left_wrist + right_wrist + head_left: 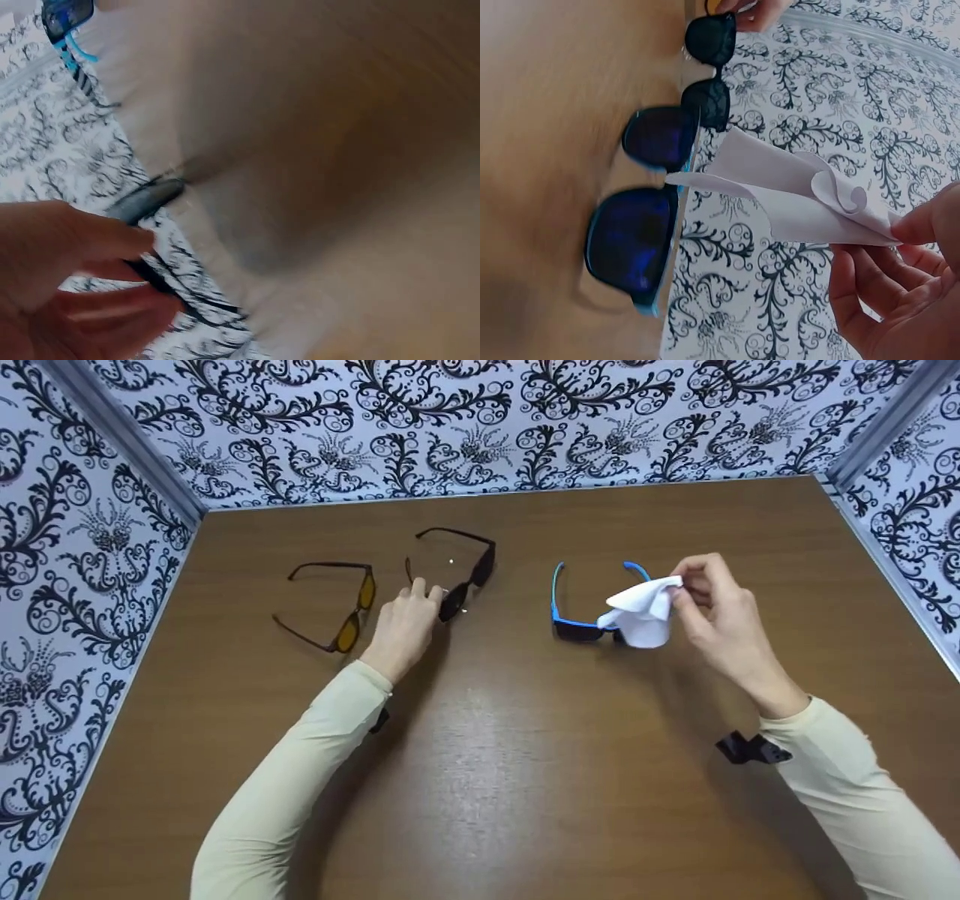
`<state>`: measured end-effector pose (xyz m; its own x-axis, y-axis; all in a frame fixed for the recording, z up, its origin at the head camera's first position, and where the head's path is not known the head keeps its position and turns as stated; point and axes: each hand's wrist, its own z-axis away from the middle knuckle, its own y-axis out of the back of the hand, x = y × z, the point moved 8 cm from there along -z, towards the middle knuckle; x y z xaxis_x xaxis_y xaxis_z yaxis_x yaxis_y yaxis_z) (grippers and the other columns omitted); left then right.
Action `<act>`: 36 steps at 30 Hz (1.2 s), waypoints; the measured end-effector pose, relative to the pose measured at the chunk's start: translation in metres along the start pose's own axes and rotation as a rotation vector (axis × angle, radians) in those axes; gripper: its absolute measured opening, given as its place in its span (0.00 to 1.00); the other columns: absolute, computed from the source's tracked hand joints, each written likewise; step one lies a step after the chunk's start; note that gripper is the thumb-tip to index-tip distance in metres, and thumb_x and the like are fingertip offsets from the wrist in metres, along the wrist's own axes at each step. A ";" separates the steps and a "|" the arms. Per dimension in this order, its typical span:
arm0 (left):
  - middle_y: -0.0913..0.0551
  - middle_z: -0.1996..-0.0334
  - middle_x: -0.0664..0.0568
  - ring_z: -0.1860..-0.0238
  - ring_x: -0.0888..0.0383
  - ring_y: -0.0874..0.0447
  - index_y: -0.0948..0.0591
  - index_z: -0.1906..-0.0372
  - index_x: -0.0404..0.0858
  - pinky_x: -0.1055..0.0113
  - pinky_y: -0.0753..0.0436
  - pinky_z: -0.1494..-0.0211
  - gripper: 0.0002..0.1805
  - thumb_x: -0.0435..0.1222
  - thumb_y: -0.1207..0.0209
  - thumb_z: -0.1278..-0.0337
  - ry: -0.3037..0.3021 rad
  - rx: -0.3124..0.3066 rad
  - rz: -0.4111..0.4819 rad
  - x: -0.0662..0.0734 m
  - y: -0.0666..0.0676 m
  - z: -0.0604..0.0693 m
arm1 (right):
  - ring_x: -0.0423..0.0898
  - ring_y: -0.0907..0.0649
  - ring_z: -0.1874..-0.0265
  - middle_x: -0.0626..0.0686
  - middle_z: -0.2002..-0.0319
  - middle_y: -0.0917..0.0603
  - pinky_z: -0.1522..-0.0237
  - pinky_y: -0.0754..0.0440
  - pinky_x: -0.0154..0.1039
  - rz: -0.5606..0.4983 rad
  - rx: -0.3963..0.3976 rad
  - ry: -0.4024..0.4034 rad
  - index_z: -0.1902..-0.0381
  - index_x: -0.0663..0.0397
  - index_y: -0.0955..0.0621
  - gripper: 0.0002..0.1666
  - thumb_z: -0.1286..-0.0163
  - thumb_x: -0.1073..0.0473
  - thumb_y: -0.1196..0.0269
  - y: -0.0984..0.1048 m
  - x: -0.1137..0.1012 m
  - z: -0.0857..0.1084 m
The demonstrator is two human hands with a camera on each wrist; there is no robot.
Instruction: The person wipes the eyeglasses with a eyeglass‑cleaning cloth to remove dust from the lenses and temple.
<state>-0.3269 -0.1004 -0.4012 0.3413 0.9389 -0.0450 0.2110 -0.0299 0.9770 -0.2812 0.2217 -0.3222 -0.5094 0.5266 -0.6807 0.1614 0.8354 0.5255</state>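
Observation:
A white cloth point(646, 613) is pinched between thumb and fingers of my right hand point(724, 622); it hangs over the right side of the blue-framed sunglasses point(576, 631). In the right wrist view the cloth point(780, 195) is folded and curled, with the blue-framed pair point(634, 232) beside it. My left hand point(406, 626) grips the black sunglasses point(484, 565) near one end of the front. The left wrist view shows thumb and fingers of my left hand point(82, 277) around the black frame point(146, 201).
Yellow-lensed glasses point(348, 633) lie on the brown table point(480, 780), left of my left hand. Patterned panels point(480, 427) stand along the table's back and sides. Dark wrist devices point(752, 748) sit at both sleeves.

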 end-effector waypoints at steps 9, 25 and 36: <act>0.26 0.50 0.38 0.47 0.41 0.27 0.25 0.51 0.34 0.51 0.23 0.52 0.21 0.26 0.35 0.53 -0.092 0.160 -0.141 0.049 0.014 0.000 | 0.37 0.20 0.65 0.57 0.63 0.18 0.65 0.27 0.27 -0.033 0.087 -0.032 0.54 0.74 0.29 0.10 0.33 0.75 0.45 0.026 0.009 0.001; 0.21 0.47 0.50 0.41 0.51 0.30 0.17 0.55 0.41 0.55 0.30 0.40 0.11 0.28 0.44 0.40 -0.558 -0.042 0.002 0.144 -0.015 -0.052 | 0.34 0.18 0.63 0.51 0.63 0.20 0.65 0.26 0.24 0.027 0.089 -0.077 0.54 0.73 0.28 0.11 0.33 0.74 0.44 0.043 0.022 0.028; 0.17 0.59 0.53 0.50 0.52 0.27 0.15 0.62 0.44 0.57 0.29 0.50 0.10 0.30 0.40 0.49 -0.519 -0.098 -0.039 0.150 -0.017 -0.055 | 0.35 0.19 0.62 0.55 0.63 0.19 0.64 0.25 0.24 -0.003 0.080 -0.066 0.54 0.74 0.28 0.11 0.33 0.76 0.44 0.035 0.024 0.038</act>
<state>-0.3299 0.0602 -0.4127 0.7489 0.6443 -0.1547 0.1545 0.0573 0.9863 -0.2556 0.2694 -0.3401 -0.4537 0.5307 -0.7159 0.2281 0.8458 0.4824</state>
